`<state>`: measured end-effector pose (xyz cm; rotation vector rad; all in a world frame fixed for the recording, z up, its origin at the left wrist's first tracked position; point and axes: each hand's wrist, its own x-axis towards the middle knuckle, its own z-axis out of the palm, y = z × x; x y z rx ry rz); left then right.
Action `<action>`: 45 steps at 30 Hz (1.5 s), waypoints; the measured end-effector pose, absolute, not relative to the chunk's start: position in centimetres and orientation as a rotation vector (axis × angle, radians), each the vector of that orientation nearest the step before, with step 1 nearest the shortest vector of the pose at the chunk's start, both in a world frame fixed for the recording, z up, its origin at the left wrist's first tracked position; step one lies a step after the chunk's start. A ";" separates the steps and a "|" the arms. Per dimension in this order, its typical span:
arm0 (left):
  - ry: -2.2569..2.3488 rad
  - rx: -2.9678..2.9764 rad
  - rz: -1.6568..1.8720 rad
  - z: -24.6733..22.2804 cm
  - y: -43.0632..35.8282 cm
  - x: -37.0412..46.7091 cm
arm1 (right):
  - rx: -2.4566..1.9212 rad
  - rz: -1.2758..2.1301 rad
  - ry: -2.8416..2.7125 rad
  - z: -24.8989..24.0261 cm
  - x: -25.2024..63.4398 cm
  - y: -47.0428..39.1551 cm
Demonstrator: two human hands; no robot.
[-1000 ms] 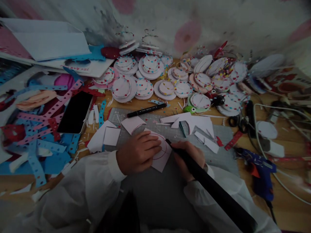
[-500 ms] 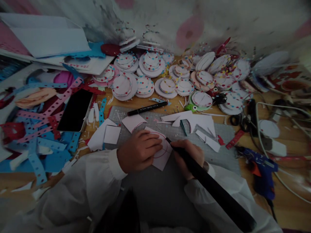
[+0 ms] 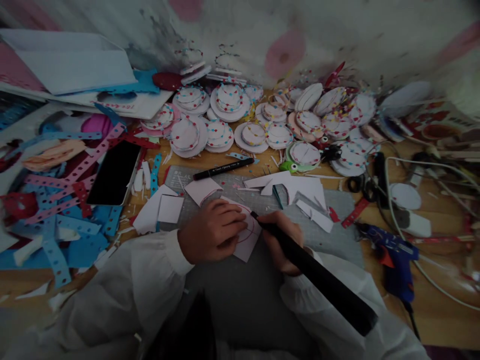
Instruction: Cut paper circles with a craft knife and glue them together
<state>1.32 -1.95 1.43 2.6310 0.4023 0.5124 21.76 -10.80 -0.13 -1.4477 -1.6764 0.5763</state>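
A white square piece (image 3: pixel 245 250) with a red circle and crossing lines drawn on it lies on the grey cutting mat (image 3: pixel 232 300). My left hand (image 3: pixel 215 231) rests flat on the left part of this piece, its fingers stretched over part of the circle. My right hand (image 3: pixel 282 242) is wrapped round a long black tool (image 3: pixel 318 280), whose thin tip is at the right side of the red circle. Whether the tip touches the piece is hard to tell. White offcuts (image 3: pixel 311 190) and a capped black marker (image 3: pixel 224 169) lie beyond my hands.
Round white layered pieces with coloured trims (image 3: pixel 229 102) crowd the back. Left are a phone (image 3: pixel 114 172) and blue and pink punched strips (image 3: pixel 56 250). A blue glue gun (image 3: pixel 397 270), scissors (image 3: pixel 362 185) and cables lie right.
The whole view has shifted slightly, so most things appear a little further left. My hands hold nearly the same pose on the piece and the tool.
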 end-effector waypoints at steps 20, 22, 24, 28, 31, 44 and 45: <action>0.598 2.698 0.227 0.2 -2.5 1.7 | -1.349 0.451 -1.739 1.7 20.8 -10.8; 0.599 2.703 0.225 0.2 -2.6 1.7 | -1.362 0.446 -1.738 1.8 20.7 -10.9; 0.601 2.700 0.233 0.2 -2.7 1.7 | -1.368 0.433 -1.750 1.9 20.5 -11.0; 0.615 2.698 0.252 0.3 -2.8 1.7 | -1.356 0.404 -1.803 2.0 20.4 -11.5; 0.621 2.705 0.248 0.3 -2.8 1.7 | -1.364 0.390 -1.800 2.0 20.4 -11.9; 0.636 2.676 0.186 0.5 -2.8 1.7 | -1.547 0.359 -1.489 0.9 19.9 -14.0; 0.637 2.666 0.180 0.6 -2.7 1.8 | -1.552 0.322 -1.453 0.8 20.2 -14.0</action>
